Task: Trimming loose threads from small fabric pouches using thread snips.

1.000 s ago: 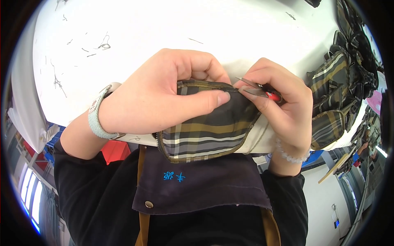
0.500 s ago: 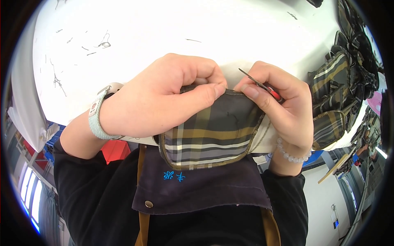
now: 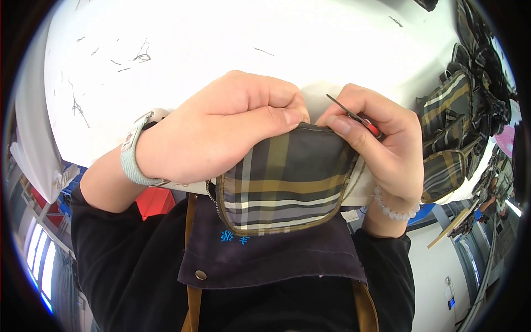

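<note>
We are finding the left hand (image 3: 221, 124) and right hand (image 3: 387, 138) pinching closed on the plaid pouch (image 3: 298, 180), far side, the right also gripping snips (image 3: 354, 114); blue characters (image 3: 227, 236) are marking the near apron (image 3: 265, 260).

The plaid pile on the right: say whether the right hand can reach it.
Likely yes: the plaid pile lies beside the right hand, nothing visible between, though that hand holds small snips.

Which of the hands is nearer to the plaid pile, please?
Right: the right hand is just left of the plaid pile; the left hand is farther left.
</note>
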The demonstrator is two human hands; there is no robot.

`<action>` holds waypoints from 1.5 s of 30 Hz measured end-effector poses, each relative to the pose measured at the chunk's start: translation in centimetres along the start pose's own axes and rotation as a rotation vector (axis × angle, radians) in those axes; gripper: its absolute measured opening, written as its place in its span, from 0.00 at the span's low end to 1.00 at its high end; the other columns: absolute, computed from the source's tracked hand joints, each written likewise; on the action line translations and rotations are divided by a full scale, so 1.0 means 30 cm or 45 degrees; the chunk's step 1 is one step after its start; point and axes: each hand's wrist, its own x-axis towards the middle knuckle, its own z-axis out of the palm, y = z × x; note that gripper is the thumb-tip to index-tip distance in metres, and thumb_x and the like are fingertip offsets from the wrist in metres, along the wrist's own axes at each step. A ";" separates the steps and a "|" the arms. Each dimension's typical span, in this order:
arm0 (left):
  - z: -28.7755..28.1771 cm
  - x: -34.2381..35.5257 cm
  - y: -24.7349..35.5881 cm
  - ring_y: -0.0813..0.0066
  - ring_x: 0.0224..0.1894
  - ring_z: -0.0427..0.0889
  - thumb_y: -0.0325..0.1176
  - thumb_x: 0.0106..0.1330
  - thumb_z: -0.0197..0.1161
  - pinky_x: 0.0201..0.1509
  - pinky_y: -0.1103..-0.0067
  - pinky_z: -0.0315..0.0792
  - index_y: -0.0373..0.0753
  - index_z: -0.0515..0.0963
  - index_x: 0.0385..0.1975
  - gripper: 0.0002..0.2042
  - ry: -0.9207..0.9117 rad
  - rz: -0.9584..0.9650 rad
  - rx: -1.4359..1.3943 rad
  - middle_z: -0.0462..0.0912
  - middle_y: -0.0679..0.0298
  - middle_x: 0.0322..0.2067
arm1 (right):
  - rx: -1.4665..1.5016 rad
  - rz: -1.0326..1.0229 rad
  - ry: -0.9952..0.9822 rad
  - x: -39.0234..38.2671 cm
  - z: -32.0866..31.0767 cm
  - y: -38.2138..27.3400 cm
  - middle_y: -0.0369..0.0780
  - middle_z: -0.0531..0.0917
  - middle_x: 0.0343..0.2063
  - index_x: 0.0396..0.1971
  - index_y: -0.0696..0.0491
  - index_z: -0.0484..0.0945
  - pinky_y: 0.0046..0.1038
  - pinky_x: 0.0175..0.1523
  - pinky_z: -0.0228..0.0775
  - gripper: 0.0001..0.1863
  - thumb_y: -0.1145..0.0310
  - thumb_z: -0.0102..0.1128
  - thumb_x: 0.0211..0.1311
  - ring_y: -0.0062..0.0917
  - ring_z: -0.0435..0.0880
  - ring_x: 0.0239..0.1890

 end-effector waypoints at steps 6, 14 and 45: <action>0.002 0.003 -0.007 0.90 0.33 0.69 0.34 0.76 0.50 0.39 0.88 0.65 0.34 0.76 0.36 0.11 -0.041 0.080 -0.163 0.75 0.74 0.29 | 0.000 0.006 0.005 0.001 -0.003 -0.009 0.34 0.79 0.27 0.33 0.63 0.82 0.16 0.37 0.60 0.03 0.82 0.59 0.62 0.14 0.72 0.31; -0.012 -0.001 0.010 0.88 0.35 0.72 0.34 0.69 0.50 0.41 0.88 0.66 0.34 0.73 0.37 0.09 -0.021 0.045 -0.171 0.78 0.71 0.31 | 0.040 -0.027 0.080 0.003 0.001 0.008 0.33 0.77 0.26 0.33 0.63 0.81 0.16 0.35 0.57 0.03 0.79 0.61 0.63 0.13 0.68 0.29; 0.023 0.002 -0.025 0.91 0.36 0.73 0.19 0.65 0.59 0.40 0.89 0.68 0.34 0.72 0.37 0.05 0.049 0.352 0.096 0.75 0.70 0.35 | 0.032 -0.175 0.013 0.003 -0.005 0.011 0.33 0.76 0.22 0.29 0.59 0.81 0.19 0.32 0.59 0.10 0.81 0.70 0.45 0.14 0.71 0.26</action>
